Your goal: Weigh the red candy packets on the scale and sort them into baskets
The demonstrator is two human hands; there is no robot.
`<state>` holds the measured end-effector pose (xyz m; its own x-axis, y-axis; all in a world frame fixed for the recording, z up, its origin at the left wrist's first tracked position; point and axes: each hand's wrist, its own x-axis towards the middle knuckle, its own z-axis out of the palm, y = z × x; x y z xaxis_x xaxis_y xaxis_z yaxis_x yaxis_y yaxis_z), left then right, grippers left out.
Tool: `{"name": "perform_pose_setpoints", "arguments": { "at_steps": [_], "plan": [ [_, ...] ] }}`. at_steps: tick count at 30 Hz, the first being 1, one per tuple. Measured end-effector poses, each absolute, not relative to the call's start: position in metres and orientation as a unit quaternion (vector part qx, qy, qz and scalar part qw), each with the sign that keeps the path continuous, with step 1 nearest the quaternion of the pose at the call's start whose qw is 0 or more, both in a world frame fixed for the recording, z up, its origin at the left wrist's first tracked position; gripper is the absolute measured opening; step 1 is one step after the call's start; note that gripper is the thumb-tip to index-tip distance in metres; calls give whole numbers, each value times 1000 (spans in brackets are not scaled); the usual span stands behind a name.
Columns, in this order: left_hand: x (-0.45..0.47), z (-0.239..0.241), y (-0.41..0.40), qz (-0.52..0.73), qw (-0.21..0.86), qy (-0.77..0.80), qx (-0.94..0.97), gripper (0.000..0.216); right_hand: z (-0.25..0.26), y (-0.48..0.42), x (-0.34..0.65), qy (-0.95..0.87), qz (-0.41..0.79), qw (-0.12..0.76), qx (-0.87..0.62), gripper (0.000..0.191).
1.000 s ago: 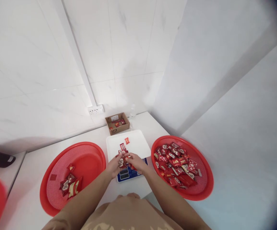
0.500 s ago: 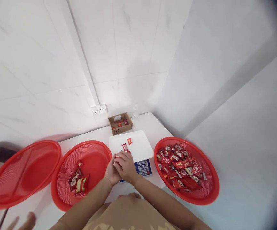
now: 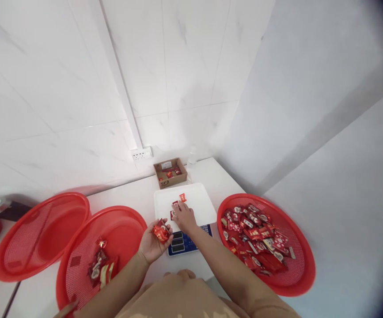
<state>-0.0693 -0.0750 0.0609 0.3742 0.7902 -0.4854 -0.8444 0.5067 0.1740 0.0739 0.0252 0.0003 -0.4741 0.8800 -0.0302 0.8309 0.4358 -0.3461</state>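
My left hand [image 3: 154, 245] is turned palm up, its fingers curled round several red wrapped candies [image 3: 161, 230]. My right hand [image 3: 185, 219] reaches over the white tray [image 3: 199, 203] of a blue scale [image 3: 188, 244], fingers stretched down and apart. Two dark red candies [image 3: 173, 215] lie at its fingertips, partly covered; whether it grips one is hard to see. A lone orange-red candy [image 3: 182, 197] rests farther back on the tray. The scale's keypad is mostly hidden behind my right wrist and forearm.
On the right, a red basket [image 3: 305, 265] holds many wrapped candies. Another red basket [image 3: 66, 247] with a few candies stands left; another person's fingers [image 3: 68, 308] are at its near edge. Farther left is a red basket [image 3: 2, 260]. A cardboard box [image 3: 171, 181] with candies sits behind the tray.
My hands, together before, have parted: the left drew back and turned up with candies, the right went to the tray. The middle basket shifted left and nearer, with the other person's fingers at it.
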Motion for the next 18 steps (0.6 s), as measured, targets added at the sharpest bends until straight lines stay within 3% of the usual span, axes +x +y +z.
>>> {"name": "perform_pose_setpoints", "arguments": {
  "at_steps": [4, 9, 13, 18],
  "plan": [
    [-72, 57, -76, 480, 832, 268, -73, 22, -7, 24, 69, -861, 156, 91, -475, 39],
    [-72, 60, -73, 491, 809, 308, -98, 17, -8, 28, 65, -814, 248, 133, -509, 23],
    [-71, 64, -72, 505, 787, 337, -114, 10, -9, 35, 66, -762, 312, 147, -548, 20],
    [-73, 64, -73, 516, 768, 356, -130, 7, 0, 55, 70, -748, 296, 156, -574, 27]
  ]
}}
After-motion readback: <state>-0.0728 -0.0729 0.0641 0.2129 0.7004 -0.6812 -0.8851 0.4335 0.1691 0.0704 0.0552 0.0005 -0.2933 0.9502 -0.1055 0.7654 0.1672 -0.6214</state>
